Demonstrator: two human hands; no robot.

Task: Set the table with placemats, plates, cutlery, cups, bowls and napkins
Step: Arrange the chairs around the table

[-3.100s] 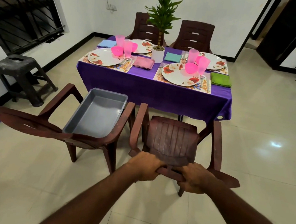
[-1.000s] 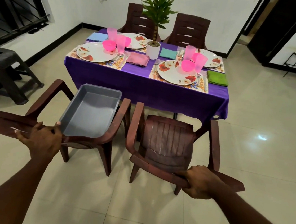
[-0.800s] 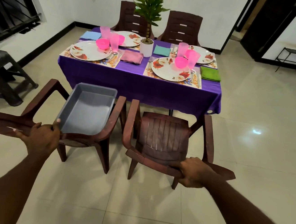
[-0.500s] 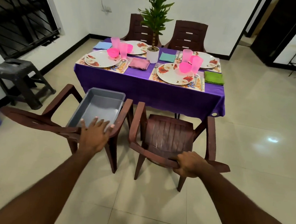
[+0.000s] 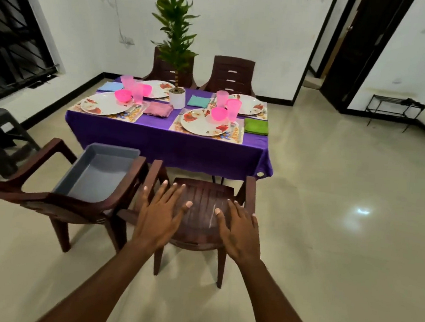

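Our left hand (image 5: 158, 216) and right hand (image 5: 241, 232) have left the chair (image 5: 198, 211) and now hover spread, perhaps touching it, because the table (image 5: 169, 141) ahead looks fully set.

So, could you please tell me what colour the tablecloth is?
The tablecloth is solid purple, seen clearly in the head view.

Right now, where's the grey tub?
Head view, lower left: the grey tub sits on the left chair, just left of the left hand.
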